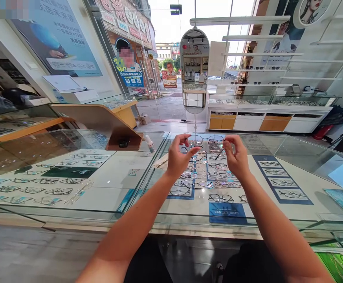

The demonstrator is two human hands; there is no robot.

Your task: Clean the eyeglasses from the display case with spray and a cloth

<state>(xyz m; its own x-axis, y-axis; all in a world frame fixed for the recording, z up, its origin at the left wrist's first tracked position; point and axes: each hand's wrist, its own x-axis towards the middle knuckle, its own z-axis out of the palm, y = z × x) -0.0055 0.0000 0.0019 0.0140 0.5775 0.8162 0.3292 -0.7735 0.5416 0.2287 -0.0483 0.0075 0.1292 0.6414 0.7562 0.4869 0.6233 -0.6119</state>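
I hold a pair of thin-rimmed eyeglasses [206, 139] up in front of me, above the glass display counter [165, 220]. My left hand [179, 155] grips the left side of the frame, thumb stretched out below the lens. On the other side, my right hand [235, 154] pinches the frame by its right end, and a dark temple arm hangs near the fingers. Beneath both hands, several rows of eyeglasses [197, 184] lie inside the counter. A folded beige cloth [161, 161] rests left of my left hand.
A small white spray bottle [149, 144] stands on the counter beside a brown tilted board [124, 139]. An oval mirror [195, 70] rises ahead. Display cabinets [250, 120] and white shelves [256, 55] line the far right. Glass edges run along the counter's front.
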